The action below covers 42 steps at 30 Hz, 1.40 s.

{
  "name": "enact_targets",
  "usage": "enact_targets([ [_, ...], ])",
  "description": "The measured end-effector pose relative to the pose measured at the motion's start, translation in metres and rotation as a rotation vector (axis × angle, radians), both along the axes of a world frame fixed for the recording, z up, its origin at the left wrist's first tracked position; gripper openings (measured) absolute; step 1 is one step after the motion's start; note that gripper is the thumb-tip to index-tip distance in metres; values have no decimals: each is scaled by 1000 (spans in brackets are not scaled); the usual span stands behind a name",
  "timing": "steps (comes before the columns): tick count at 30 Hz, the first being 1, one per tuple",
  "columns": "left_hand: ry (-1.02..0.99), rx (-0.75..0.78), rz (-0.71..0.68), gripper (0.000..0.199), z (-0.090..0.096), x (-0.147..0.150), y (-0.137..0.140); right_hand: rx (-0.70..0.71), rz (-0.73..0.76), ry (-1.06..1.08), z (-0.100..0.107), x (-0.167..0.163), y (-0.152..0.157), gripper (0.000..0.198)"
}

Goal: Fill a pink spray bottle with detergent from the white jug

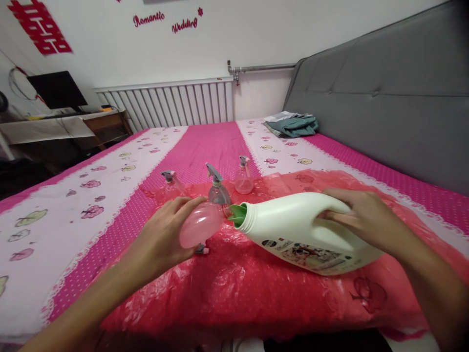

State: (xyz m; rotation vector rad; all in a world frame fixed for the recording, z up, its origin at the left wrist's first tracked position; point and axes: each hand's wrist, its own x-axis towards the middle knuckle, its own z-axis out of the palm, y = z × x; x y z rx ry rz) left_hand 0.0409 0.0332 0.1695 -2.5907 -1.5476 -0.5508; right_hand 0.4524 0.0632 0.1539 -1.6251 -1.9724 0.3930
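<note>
My left hand [166,230] is wrapped round a pink spray bottle [202,225] without its spray head, tilted so its neck points right. My right hand [361,215] grips the handle of a large white detergent jug [293,220], tipped on its side. The jug's green spout [238,214] meets the bottle's neck; whether liquid is flowing I cannot tell. A loose grey-and-pink spray head [201,250] lies below the bottle. Just behind stand a grey spray bottle [219,193], a pink one [244,181] to its right and another [172,185] to its left.
A red plastic sheet [256,293] covers the near part of the bed, over the pink patterned bedspread [212,144]. Folded clothes [293,124] lie near the grey headboard [381,93]. Farther back are a radiator [176,105] and a desk with a monitor [56,90].
</note>
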Motion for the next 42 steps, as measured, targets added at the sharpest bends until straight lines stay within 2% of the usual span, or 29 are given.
enact_targets([
  [11,80,36,-4,74,6,1,0,-14,6,22,-1,2,-1,41],
  [25,99,67,-6,85,9,5,-3,-13,-17,20,-5,6,1,43],
  [35,103,35,22,92,11,11,-15,-3,-29,13,-15,16,5,44],
  [42,85,-6,29,84,13,16,-21,41,-75,-30,-28,33,13,50],
])
